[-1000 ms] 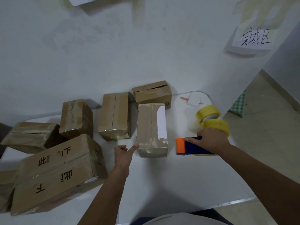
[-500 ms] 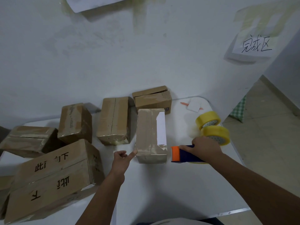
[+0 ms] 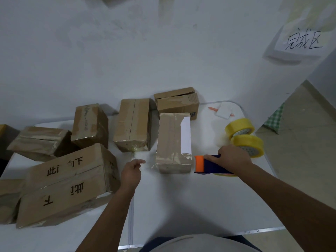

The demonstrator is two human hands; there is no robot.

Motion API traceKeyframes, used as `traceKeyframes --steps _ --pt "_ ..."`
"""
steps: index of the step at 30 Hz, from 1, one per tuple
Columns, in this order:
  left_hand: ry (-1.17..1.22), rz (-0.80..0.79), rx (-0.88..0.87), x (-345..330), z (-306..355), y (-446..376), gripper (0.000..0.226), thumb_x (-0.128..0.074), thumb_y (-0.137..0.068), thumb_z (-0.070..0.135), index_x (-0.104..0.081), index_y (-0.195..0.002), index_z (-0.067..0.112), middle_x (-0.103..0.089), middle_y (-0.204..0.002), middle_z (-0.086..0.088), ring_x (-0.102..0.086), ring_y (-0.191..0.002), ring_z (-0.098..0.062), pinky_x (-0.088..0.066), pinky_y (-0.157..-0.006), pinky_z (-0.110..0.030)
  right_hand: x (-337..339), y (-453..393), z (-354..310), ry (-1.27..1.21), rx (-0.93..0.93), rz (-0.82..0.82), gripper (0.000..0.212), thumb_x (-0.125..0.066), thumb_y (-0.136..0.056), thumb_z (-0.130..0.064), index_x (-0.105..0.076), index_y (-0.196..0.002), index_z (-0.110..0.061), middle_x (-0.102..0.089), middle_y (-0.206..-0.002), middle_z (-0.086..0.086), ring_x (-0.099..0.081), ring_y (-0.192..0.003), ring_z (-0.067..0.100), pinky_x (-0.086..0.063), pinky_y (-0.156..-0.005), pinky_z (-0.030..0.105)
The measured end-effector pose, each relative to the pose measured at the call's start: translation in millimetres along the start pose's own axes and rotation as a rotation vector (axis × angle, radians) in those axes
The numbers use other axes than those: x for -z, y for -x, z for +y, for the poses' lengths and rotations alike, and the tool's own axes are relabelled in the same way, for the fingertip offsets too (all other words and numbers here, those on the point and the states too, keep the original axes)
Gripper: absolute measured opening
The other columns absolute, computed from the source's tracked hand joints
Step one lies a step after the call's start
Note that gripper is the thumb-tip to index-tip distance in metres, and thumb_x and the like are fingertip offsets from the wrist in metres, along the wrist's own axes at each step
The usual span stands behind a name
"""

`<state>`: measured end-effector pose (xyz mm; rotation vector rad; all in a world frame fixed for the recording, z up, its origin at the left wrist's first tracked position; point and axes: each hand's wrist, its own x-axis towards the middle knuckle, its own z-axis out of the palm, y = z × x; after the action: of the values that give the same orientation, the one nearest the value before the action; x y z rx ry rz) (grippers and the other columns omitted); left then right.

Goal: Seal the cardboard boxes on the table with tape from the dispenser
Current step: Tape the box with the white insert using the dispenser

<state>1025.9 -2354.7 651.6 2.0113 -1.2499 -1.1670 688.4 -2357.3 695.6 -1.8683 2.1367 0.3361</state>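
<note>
My right hand [image 3: 234,159] covers the dispenser's [image 3: 209,164] handle, so only its blue body and orange front end show, with a sliver of yellow roll underneath. The nearer tape roll [image 3: 248,145] beyond that hand is partly hidden by my knuckles. Far out past my left hand [image 3: 131,172], a box [image 3: 8,200] is cut off by the frame's edge, and a dark shape [image 3: 5,140] behind it is unreadable. The orange item [image 3: 212,109] under the white pad [image 3: 223,112] is too small to tell.

White pad [image 3: 224,113] over orange pen [image 3: 212,108]; wall sign [image 3: 301,42].
</note>
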Motion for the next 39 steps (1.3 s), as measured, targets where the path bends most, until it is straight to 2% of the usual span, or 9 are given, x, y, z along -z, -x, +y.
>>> traceKeyframes --steps 6,11,14,18,21,23,26,30,39 --pt "-0.384 0.154 -0.213 9 5 12 0.068 -0.046 -0.091 -0.011 -0.03 -0.153 0.011 -0.039 -0.147 -0.013 -0.055 -0.099 -0.02 -0.05 -0.077 -0.031 -2 0 2 -0.005 0.002 0.004 0.073 -0.033 -0.079 -0.084 -0.053 -0.065 -0.016 -0.054 -0.063 0.001 -0.056 -0.058 0.015 -0.043 -0.054 0.026" --pt "-0.59 -0.034 -0.921 -12 17 24 0.081 -0.052 -0.069 -0.027 -0.058 -0.137 0.015 -0.058 -0.139 -0.006 -0.055 -0.127 -0.024 -0.042 -0.109 -0.04 1 3 2 0.009 0.015 0.009 0.072 -0.032 -0.08 -0.083 -0.055 -0.067 -0.016 -0.055 -0.062 0.001 -0.055 -0.057 0.013 -0.039 -0.051 0.024" --pt "-0.698 -0.181 -0.916 -18 6 19 0.085 -0.055 -0.064 -0.024 -0.059 -0.137 0.019 -0.057 -0.141 0.002 -0.052 -0.131 -0.019 -0.044 -0.108 -0.042 1 4 1 0.012 0.023 0.008 0.07 -0.032 -0.081 -0.082 -0.053 -0.066 -0.017 -0.053 -0.061 0.0 -0.053 -0.055 0.012 -0.036 -0.049 0.023" --pt "-0.803 -0.122 -1.046 -17 30 11 0.066 -0.073 -0.054 -0.015 -0.075 -0.112 0.017 -0.072 -0.113 0.001 -0.067 -0.1 -0.025 -0.053 -0.091 -0.036 -6 5 6 -0.017 0.007 0.022 0.072 -0.03 -0.08 -0.084 -0.052 -0.063 -0.018 -0.052 -0.056 -0.001 -0.052 -0.052 0.011 -0.039 -0.05 0.023" --pt "-0.843 -0.235 -1.124 -35 71 15 0.059 -0.077 -0.072 -0.001 -0.067 -0.126 0.021 -0.06 -0.137 0.001 -0.053 -0.127 -0.025 -0.047 -0.103 -0.038 -7 7 10 -0.035 0.001 0.036 0.076 -0.025 -0.075 -0.087 -0.051 -0.061 -0.016 -0.05 -0.055 -0.001 -0.051 -0.051 0.012 -0.047 -0.054 0.028" --pt "-0.929 -0.372 -1.043 -59 90 13 0.059 -0.06 -0.096 0.015 -0.039 -0.15 0.026 -0.028 -0.161 0.005 -0.019 -0.149 -0.017 -0.017 -0.121 -0.037 -6 8 13 -0.05 0.0 0.046 0.077 -0.025 -0.074 -0.087 -0.051 -0.062 -0.015 -0.048 -0.055 0.0 -0.049 -0.051 0.013 -0.047 -0.055 0.03" --pt "-1.009 -0.425 -0.936 -91 99 3 0.05 -0.023 -0.107 0.042 -0.017 -0.156 0.033 -0.003 -0.166 0.008 0.013 -0.151 -0.015 0.009 -0.122 -0.046 -4 10 18 -0.053 0.008 0.05 0.08 -0.023 -0.071 -0.089 -0.051 -0.062 -0.015 -0.047 -0.054 0.0 -0.048 -0.05 0.013 -0.042 -0.052 0.028" --pt "-1.116 -0.367 -0.932 -100 81 -8 0.058 0.003 -0.099 0.057 0.0 -0.155 0.043 0.015 -0.164 0.012 0.026 -0.148 -0.015 0.012 -0.119 -0.053 -5 14 26 -0.106 0.021 0.059 0.097 -0.01 -0.057 -0.093 -0.064 -0.07 -0.013 -0.06 -0.062 0.001 -0.059 -0.058 0.014 -0.05 -0.057 0.03" --pt "-1.139 -0.306 -0.981 -103 72 -13 0.069 0.021 -0.092 0.061 0.0 -0.155 0.043 0.015 -0.164 0.01 0.022 -0.149 -0.017 0.005 -0.121 -0.054 -3 30 45 -0.175 -0.003 0.101 0.066 -0.039 -0.079 -0.082 -0.052 -0.064 -0.019 -0.048 -0.058 -0.004 -0.046 -0.053 0.008 -0.03 -0.047 0.026"
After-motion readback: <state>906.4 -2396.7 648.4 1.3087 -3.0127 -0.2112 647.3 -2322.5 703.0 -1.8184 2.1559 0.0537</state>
